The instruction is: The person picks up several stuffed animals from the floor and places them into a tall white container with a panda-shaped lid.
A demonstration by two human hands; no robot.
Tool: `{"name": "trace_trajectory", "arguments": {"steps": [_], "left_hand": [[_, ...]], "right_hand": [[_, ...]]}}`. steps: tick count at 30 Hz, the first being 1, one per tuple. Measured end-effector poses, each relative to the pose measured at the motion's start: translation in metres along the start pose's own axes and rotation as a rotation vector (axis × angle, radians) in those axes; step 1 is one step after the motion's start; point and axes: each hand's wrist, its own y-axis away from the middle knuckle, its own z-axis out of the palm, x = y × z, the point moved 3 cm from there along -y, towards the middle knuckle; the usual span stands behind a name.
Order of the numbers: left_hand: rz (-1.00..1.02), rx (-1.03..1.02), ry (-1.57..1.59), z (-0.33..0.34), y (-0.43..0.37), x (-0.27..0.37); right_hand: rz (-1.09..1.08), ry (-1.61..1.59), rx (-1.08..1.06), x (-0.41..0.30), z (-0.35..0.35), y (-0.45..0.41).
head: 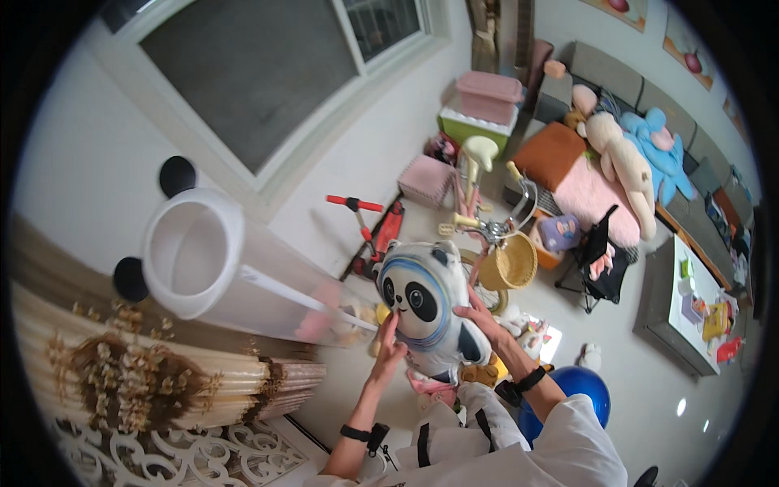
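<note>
A panda plush toy (pixel 426 310) with black eye patches and blue rings around its face is held up between my two hands. My left hand (pixel 386 353) is at its lower left, with a finger against the face near the mouth. On the other side, my right hand (pixel 484 319) grips the toy by its edge, the thumb in front. Left of the toy stands a tall translucent bin (pixel 268 255) with a white rim and round black ears. Blurred pink and yellowish shapes show through its lower wall. More plush toys, including a brown one (pixel 481 374), lie below the panda.
A red kick scooter (pixel 386 228) and a pink bicycle with a wicker basket (pixel 510 262) stand beyond the panda. A blue ball (pixel 581 392) is by my right arm. Farther right are a folding chair (pixel 599 268), a low table (pixel 681 304) and a sofa covered with plush toys.
</note>
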Motion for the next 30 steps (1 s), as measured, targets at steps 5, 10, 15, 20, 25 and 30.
{"name": "trace_trajectory", "arguments": {"steps": [5,10,15,20,25,30], "left_hand": [[-0.061,0.035,0.572,-0.008,0.015,0.008],[0.065,0.148,0.534,-0.012,0.035,0.108],[0.326,0.182,0.193,-0.019,0.051,0.126],[0.276,0.167,0.106,-0.034,0.057,0.134],[0.082,0.201,0.761,-0.069,0.034,0.174],[0.030,0.305,-0.092,-0.069,0.052,0.184]], "right_hand": [[-0.617,0.715,-0.286,-0.070,0.101,0.029],[-0.792,0.821,-0.154,-0.101,0.120,0.045],[-0.445,0.251,-0.063,-0.103,0.103,0.025],[0.039,-0.080,-0.106,-0.092,0.096,0.016],[-0.224,-0.008,0.025,-0.115,0.109,0.013],[-0.367,0.047,-0.008,-0.110,0.123,0.012]]}}
